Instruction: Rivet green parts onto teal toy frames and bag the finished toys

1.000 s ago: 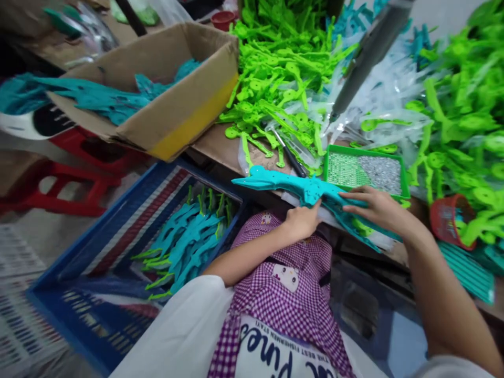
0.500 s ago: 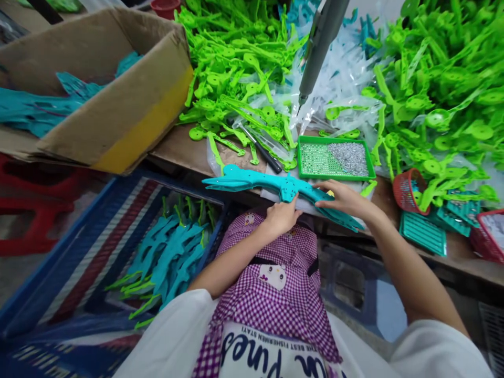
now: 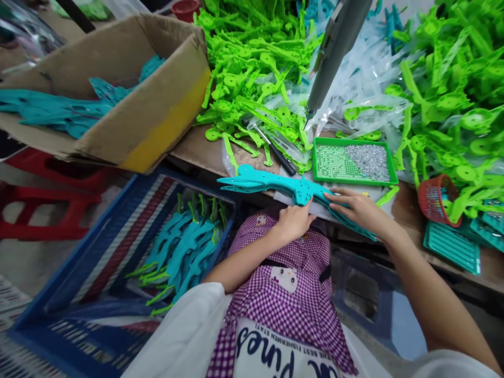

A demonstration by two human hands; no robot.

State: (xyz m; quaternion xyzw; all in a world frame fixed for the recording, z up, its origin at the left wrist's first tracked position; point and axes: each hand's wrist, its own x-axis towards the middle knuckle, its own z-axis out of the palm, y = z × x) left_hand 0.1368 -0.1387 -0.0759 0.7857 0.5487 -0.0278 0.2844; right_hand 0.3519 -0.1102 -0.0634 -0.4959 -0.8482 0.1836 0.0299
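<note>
A long teal plastic part (image 3: 271, 181) with a small knob-like middle lies across the table's front edge, just above my lap. My left hand (image 3: 294, 221) is closed at its middle, the index finger pressing beside the holed section. On the right arm of the part rests my right hand (image 3: 358, 209), fingers along its top and curled over it. Some of the part's right end is hidden under that hand. Beyond it stands a green tray (image 3: 329, 163) of small metal pieces, and a black-handled tool (image 3: 285, 161) lies left of the tray. A grey power screwdriver (image 3: 333, 63) hangs tip-down above.
Green plastic parts (image 3: 252, 68) are heaped at the back, with more at right (image 3: 468, 100). At left stands a cardboard box (image 3: 145, 121) of teal parts. Below it, a blue crate (image 3: 79, 247) holds teal-and-green pieces. A red basket (image 3: 435, 197) sits right.
The view has turned slightly left, so everything appears farther right. My right hand's fingers have shifted and lie flatter along the teal part. My left hand stays at its middle.
</note>
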